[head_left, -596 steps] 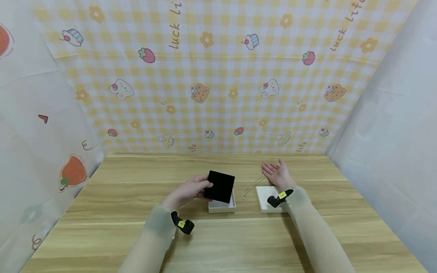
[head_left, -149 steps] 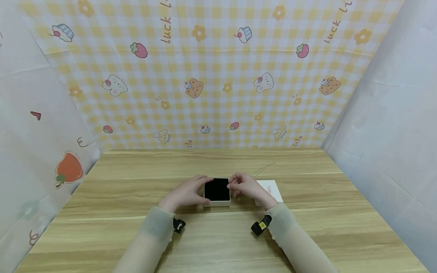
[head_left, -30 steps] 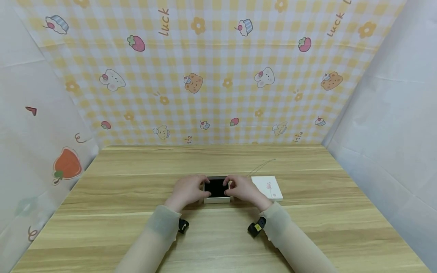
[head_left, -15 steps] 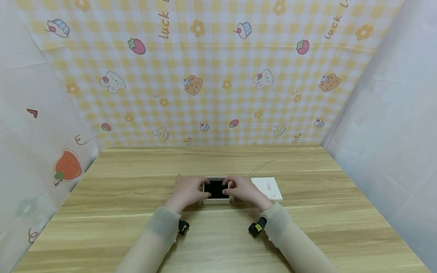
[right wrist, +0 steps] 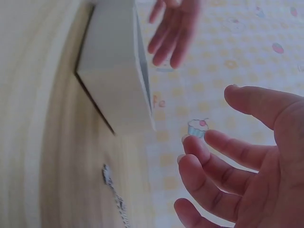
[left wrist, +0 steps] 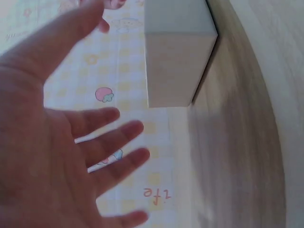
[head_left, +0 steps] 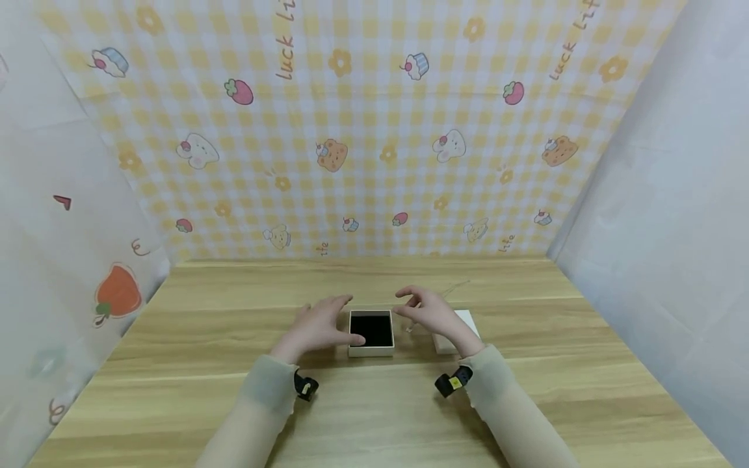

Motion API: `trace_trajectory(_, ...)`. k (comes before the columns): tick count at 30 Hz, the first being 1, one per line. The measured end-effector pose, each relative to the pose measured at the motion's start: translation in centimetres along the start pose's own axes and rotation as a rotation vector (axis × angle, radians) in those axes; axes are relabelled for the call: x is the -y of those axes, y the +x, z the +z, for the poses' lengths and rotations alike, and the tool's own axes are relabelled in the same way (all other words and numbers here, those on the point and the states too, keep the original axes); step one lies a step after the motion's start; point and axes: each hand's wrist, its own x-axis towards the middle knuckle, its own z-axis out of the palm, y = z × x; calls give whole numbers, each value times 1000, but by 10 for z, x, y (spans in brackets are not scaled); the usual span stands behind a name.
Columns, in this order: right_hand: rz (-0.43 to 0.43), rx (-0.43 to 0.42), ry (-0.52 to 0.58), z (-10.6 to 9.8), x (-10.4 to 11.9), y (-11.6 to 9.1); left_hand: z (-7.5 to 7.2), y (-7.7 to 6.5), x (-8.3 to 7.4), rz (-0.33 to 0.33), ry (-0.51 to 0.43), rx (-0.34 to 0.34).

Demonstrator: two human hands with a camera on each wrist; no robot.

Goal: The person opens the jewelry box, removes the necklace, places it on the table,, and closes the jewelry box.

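A small white box (head_left: 371, 351) stands uncovered at the middle of the table, a square black pad (head_left: 371, 330) lying inside below its rim. My left hand (head_left: 318, 328) is spread at the box's left side, its thumb over the near left corner in the head view and nothing in its grasp. To the right, my right hand (head_left: 430, 312) hovers with loosely bent, empty fingers beside the rim. A thin necklace (right wrist: 109, 178) with a sparkling pendant lies on the table below the right hand; its chain (head_left: 459, 284) runs back behind that hand.
The white lid (head_left: 469, 321) lies to the right, partly hidden under my right hand and wrist. A checked cloth (head_left: 374, 130) hangs along the table's (head_left: 374, 416) back edge, with pale cloths on both sides.
Earlier the left hand held the black pad above the box; later it lies inside. Half a second ago both hands' fingers were in the box on the pad; now they have drawn apart.
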Motion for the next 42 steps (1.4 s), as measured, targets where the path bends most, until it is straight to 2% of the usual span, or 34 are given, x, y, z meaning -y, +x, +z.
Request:
trace_trajectory(4, -19, -6, 13, -5, 0, -1, 2, 1, 6, 39, -72, 92)
trace_trajectory(9, -49, 3, 26, -6, -1, -1, 10, 1, 13, -15, -43, 155)
trace_trajectory(15, -47, 12, 15, -9, -5, -4, 21, 2, 19, -26, -44, 153)
trace_trajectory(21, -78, 32, -13, -23, -14, -5, 21, 1, 20, -37, -81, 134)
trace_trajectory(28, -116, -13, -136, -43, -31, -9, 21, 1, 19, -32, -87, 125)
trace_trajectory(32, -106, 1, -223, -51, -42, -12, 23, 1, 20, -41, -80, 121)
trace_trajectory(38, -133, 84, -408, -62, -54, -20, 21, 1, 17, -46, -103, 125)
trace_trajectory(42, -111, 180, -470, -66, -59, -27, 20, 0, 16, -49, -110, 124)
